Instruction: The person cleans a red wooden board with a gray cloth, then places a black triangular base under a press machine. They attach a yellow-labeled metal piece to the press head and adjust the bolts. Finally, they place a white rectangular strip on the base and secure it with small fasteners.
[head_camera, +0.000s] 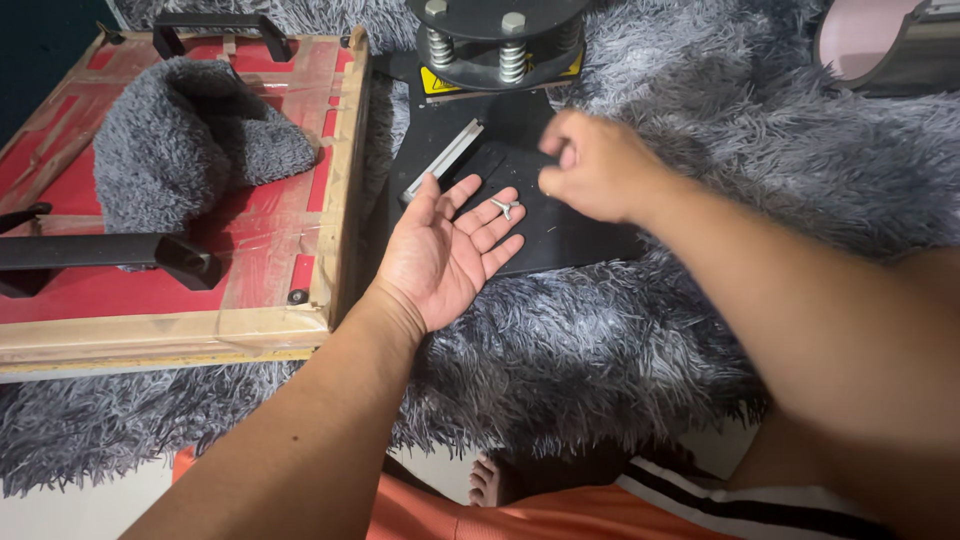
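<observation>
My left hand (445, 250) lies palm up with fingers spread over the edge of a black flat base plate (560, 240). A small silver metal piece (506, 208) rests on its fingertips. My right hand (595, 165) hovers just to the right, fingers curled and slightly blurred, above the same black plate. I cannot tell whether it pinches anything. A silver bar (443, 160) lies on the plate near the left hand's thumb.
A black press with springs and bolts (495, 40) stands at the back of the plate. A red board in a wooden frame (250, 240) with black handles and a grey fuzzy cloth (180, 140) sits left. Grey shaggy rug (600, 350) underneath; a pink round object (865, 35) top right.
</observation>
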